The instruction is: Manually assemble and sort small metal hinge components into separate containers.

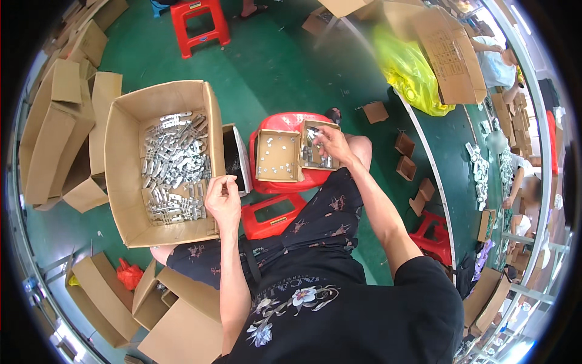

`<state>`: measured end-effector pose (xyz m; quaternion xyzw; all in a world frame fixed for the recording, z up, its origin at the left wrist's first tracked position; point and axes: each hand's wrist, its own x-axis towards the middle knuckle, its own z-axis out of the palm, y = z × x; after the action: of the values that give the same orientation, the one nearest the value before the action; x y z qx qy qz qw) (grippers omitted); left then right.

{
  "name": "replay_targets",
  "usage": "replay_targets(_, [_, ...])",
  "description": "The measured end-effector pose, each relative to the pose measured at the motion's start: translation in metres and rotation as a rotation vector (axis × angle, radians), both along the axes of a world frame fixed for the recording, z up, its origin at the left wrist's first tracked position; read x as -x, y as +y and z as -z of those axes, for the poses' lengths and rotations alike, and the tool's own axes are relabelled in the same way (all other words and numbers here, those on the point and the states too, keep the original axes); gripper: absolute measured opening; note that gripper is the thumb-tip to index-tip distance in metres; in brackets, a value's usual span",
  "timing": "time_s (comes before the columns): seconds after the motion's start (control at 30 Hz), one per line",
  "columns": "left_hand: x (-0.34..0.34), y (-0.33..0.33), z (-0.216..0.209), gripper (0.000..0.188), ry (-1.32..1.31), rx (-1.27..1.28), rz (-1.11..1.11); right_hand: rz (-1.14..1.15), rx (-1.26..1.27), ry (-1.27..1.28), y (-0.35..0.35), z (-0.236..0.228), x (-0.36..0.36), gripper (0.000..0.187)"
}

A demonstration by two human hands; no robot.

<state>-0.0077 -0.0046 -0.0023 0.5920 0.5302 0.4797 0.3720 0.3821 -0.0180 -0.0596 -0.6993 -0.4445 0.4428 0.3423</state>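
Observation:
My left hand (224, 201) is closed, thumb against curled fingers, beside the right wall of a large cardboard carton (213, 127). What it pinches, if anything, is too small to make out. Many shiny metal pieces (176, 151), long and slotted, lie heaped in that carton. Over a small cardboard tray (301, 159) my right hand (333, 144) reaches down, fingers bent together at some metal parts (314, 134); its exact hold is unclear. Left of it, a second shallow tray (278, 156) has small light bits scattered inside. Both trays rest on a red plastic stool (267, 185).
A dark-lined white bin (242, 164) stands between carton and stool. Another red stool (199, 27) is at the far side. Cardboard boxes (66, 127) crowd the left. On the right, a green worktable (451, 158) holds a yellow plastic bag (412, 79); people sit beyond it.

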Motion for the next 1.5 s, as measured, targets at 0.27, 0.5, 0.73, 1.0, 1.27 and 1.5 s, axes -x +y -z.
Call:
replay_targets(0.27, [-0.001,0.001,-0.003,0.008,-0.019,0.026,-0.002,0.117,0.110,0.352,-0.003,0.011,-0.012,0.040])
replay_targets(0.5, [0.000,0.000,-0.013,0.010,0.013,0.080,-0.005,0.054,0.100,0.488,-0.007,0.013,-0.009,0.043])
replay_targets(0.73, [0.001,0.001,-0.007,0.007,0.034,-0.010,-0.006,0.117,0.092,0.098,-0.005,0.011,-0.004,0.038])
replay_targets(1.0, [0.009,0.006,0.010,0.012,-0.219,0.151,-0.014,-0.008,-0.262,-0.386,-0.013,0.002,0.004,0.060])
replay_targets(1.27, [0.017,0.005,0.014,0.013,-0.319,0.203,-0.013,0.006,-0.255,-0.611,-0.013,0.000,0.020,0.034])
replay_targets(1.5, [0.012,0.003,0.011,0.010,-0.130,0.089,0.019,0.036,-0.225,-0.675,-0.017,0.006,0.013,0.027])
